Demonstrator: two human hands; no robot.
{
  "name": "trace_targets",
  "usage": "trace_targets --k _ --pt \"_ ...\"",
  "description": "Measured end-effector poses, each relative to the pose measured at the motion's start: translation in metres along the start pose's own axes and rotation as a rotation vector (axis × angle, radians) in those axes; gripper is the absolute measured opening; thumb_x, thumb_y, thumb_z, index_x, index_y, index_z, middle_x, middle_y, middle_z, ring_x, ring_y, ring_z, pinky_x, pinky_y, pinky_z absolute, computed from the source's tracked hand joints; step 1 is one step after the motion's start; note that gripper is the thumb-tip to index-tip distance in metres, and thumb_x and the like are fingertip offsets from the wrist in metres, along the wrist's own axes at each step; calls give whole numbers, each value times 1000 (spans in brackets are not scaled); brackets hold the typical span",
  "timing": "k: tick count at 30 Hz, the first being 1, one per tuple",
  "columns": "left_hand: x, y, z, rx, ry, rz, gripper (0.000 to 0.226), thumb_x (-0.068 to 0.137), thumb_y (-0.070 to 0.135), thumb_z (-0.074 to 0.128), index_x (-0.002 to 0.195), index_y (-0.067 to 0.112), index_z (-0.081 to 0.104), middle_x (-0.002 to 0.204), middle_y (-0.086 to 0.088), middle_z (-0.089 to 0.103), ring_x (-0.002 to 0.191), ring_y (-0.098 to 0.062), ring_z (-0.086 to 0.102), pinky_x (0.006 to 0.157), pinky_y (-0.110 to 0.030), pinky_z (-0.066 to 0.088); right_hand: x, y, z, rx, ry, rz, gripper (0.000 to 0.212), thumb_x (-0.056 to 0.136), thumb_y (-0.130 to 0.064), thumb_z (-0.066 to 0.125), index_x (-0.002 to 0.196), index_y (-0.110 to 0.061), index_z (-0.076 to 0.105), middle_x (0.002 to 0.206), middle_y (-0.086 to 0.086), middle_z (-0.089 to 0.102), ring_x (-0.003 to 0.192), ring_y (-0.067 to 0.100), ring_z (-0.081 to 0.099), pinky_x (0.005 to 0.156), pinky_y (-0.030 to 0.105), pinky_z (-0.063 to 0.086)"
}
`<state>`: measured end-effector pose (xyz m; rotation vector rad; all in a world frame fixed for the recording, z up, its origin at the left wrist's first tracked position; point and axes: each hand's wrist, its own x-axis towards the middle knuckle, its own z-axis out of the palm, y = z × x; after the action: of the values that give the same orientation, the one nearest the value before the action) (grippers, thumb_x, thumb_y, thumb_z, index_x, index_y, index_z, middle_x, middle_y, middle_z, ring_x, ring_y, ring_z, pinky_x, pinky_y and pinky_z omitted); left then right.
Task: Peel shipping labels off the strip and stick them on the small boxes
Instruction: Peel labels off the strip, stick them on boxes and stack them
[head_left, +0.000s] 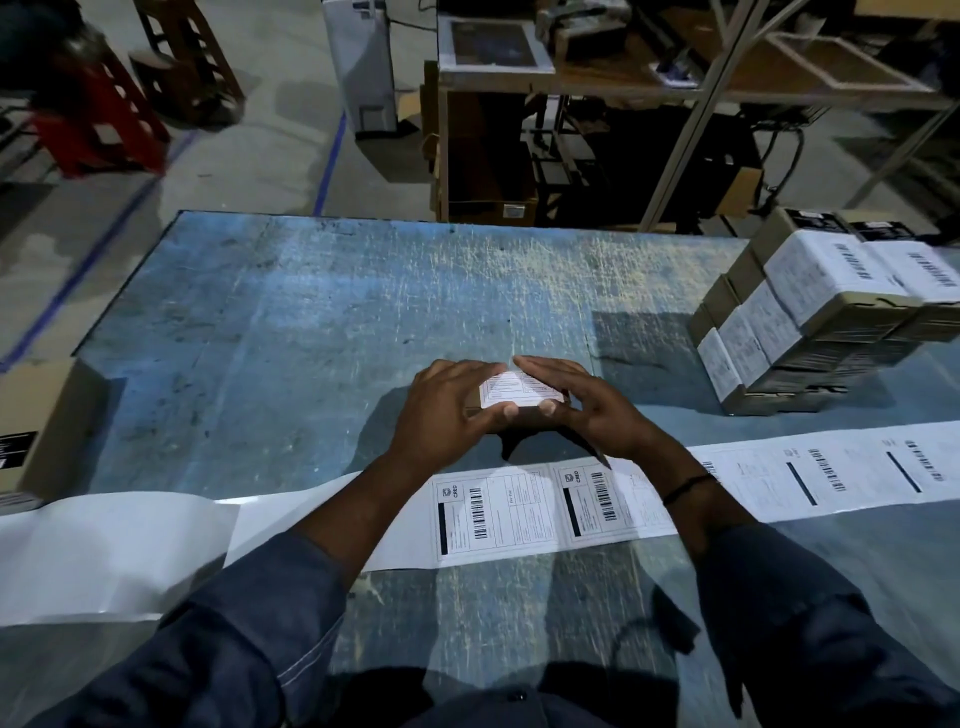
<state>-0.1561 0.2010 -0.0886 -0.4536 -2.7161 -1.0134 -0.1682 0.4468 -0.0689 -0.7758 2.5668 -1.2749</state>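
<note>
A small brown box (514, 413) sits on the blue table (311, 312) at its middle, with a white shipping label (511, 391) on its top. My left hand (452, 405) grips the box from the left, thumb at its near edge. My right hand (576, 400) grips it from the right, fingers laid over the label's far edge. The label strip (519, 506) runs left to right across the table just before my wrists, with printed labels on it. Its left part (104, 551) is bare backing paper.
A stack of labelled small boxes (810, 322) stands at the table's right edge. A cardboard carton (47, 421) sits at the left edge. Beyond the table are a shelf rack (571, 130), red stools (98, 119) and a white machine (363, 62).
</note>
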Motion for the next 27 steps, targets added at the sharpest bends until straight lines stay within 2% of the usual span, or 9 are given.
trace_targets --k 3,9,12,14,17,19,23,25,27 --pt "2 -8 -8 -31 -101 21 61 89 65 60 140 31 63 137 8 66 118 -17 54 102 -43 45 2 -3 -10 85 -48 34 53 101 -15 65 151 -20 50 158 -9 47 149 11 37 123 49 31" --pt "7 -17 -30 -87 -327 88 56 102 36 64 154 26 48 154 6 52 136 -14 40 112 -31 34 -2 -4 -20 395 -112 131 56 99 5 57 153 -7 45 159 6 45 149 25 40 124 53 29" --pt "2 -14 -30 40 -315 166 54 107 32 54 158 20 41 157 1 47 138 -18 36 107 -23 27 -4 0 -16 380 -68 138 55 99 1 59 152 -9 46 158 4 46 148 21 41 124 47 31" --pt "-2 -15 -29 112 -284 225 57 106 34 47 158 15 39 157 -5 47 137 -25 39 113 -32 31 -5 3 -11 345 -13 149 56 97 -5 61 151 -11 48 157 2 48 147 16 42 123 40 33" --pt "-3 -15 -26 42 -281 118 63 103 45 40 158 14 40 154 -5 49 138 -24 40 116 -37 32 -6 7 0 419 91 192 60 88 -7 60 147 -11 53 152 3 53 142 16 48 118 35 39" --pt "-2 -9 -21 29 -230 45 66 102 56 38 153 16 47 146 -3 56 133 -23 45 112 -36 35 -4 9 11 500 181 248 54 92 -7 63 145 -12 55 146 1 60 137 17 54 115 35 43" --pt "-2 -12 -8 75 -144 64 59 101 54 44 145 16 57 135 -4 64 125 -26 50 107 -37 41 -7 7 22 313 248 228 42 102 -17 63 142 -25 57 141 -9 62 130 5 58 108 25 47" --pt "-3 -19 -6 261 -96 171 60 102 51 41 146 13 55 138 -7 63 127 -31 53 111 -46 42 -11 5 20 123 249 158 42 104 -24 60 145 -27 55 144 -8 59 132 1 54 109 21 45" --pt "-8 -18 -3 508 18 257 57 105 47 42 144 8 57 142 -10 63 132 -36 55 117 -56 36 -15 8 22 -79 271 69 45 106 -29 55 150 -25 50 148 -5 55 136 3 50 110 20 42"
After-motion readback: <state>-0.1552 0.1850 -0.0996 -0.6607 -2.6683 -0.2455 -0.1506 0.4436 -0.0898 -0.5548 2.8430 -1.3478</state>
